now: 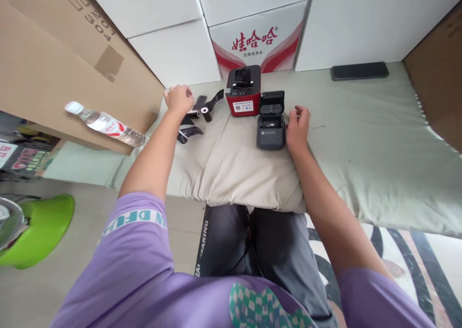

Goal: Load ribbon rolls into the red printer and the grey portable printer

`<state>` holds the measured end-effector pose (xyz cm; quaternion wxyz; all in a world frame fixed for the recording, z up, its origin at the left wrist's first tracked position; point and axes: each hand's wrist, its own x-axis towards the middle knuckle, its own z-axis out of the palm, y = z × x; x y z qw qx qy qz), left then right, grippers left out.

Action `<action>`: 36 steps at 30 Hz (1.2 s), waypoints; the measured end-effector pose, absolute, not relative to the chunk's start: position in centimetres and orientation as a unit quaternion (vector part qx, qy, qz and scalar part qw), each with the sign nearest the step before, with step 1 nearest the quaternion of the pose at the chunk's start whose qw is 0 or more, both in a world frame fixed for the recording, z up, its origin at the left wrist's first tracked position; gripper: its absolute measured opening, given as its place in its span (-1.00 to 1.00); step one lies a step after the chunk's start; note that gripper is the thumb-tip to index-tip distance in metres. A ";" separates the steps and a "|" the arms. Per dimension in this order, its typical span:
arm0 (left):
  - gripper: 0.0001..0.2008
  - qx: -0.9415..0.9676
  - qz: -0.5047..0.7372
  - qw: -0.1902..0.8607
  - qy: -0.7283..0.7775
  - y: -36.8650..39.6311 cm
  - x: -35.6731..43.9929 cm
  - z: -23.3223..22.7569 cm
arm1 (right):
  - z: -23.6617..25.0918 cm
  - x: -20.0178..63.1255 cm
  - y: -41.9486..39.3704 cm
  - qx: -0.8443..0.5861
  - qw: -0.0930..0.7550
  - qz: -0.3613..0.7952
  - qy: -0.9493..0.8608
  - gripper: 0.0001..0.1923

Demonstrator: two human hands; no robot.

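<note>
My left hand hovers at the left of several small rolls of black strip, its fingers curled; whatever may be inside them is hidden. Closest to it are a roll and a loose black piece. Another roll has its strip trailing back to the right. My right hand rests against the right side of a small dark portable printer, its fingers loosely bent and apart. The printer's lid is raised. Behind it stands a red and black label printer with black strip on top.
White cartons form a wall behind the cloth-covered surface. A dark flat slab lies at the back right. On the left, a water bottle leans by a large cardboard box. A green stool is below.
</note>
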<state>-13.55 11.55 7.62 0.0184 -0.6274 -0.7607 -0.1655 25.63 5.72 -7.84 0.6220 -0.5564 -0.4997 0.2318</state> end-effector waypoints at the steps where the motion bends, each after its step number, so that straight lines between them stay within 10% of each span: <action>1: -0.66 -0.635 -0.104 -0.005 -0.765 11.9 -14.1 7.8 | -7.9 25.7 5.8 -0.555 0.624 0.230 -0.500 -0.23; 9: -0.72 -0.646 0.085 -0.042 -0.757 13.2 -14.4 5.8 | -8.3 26.0 5.9 -0.550 0.625 0.246 -0.496 -0.27; 14: -0.60 -0.577 -0.371 -0.034 -0.727 13.7 -15.6 6.3 | -8.0 25.8 5.7 -0.554 0.623 0.253 -0.491 -0.25; 19: -0.29 -0.527 -0.666 -0.265 -0.457 11.5 -11.6 7.4 | -7.8 25.6 5.7 -0.556 0.623 0.259 -0.484 -0.28; 36: -0.64 -0.746 -0.495 -0.293 -0.337 6.3 6.4 -3.0 | -5.9 24.9 4.5 -0.514 0.613 0.320 -0.508 -0.69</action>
